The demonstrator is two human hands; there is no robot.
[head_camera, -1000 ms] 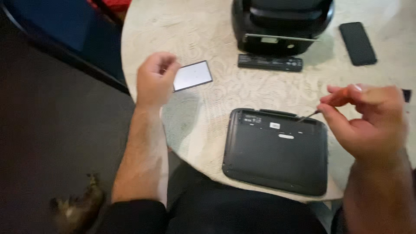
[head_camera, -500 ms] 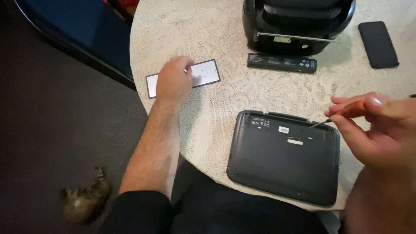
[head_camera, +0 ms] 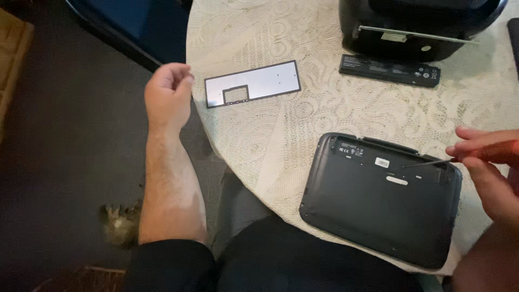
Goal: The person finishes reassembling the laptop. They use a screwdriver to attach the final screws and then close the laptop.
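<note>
**Screwdriver at the underside of an upturned laptop; left hand off the table**

The small dark laptop (head_camera: 381, 199) lies bottom-up at the near edge of the round table (head_camera: 324, 116), close to the person's lap, which puts its base panel squarely under both hands. The right hand (head_camera: 486, 173) pinches a red-handled screwdriver (head_camera: 459, 158) between thumb and fingers. The thin shaft slants down to the left, with its tip at the recess near the laptop's rear edge, apparently at a fastener, though none can be made out.

The left hand (head_camera: 167, 94) hangs just past the table's rim, fingers loosely curled and holding nothing. The thing nearest it is a flat grey cover plate (head_camera: 253, 83) with a small cut-out, lying on the lace cloth well apart from the laptop. A long black battery (head_camera: 389, 70) lies farther back, just in front of a bulky black appliance (head_camera: 419, 24), both out of the working area.

Compared with half a second ago, the left hand has lifted off the cover plate and drawn back over the edge. The plate stays flat on the cloth. The right hand's hold on the screwdriver is unchanged.
</note>
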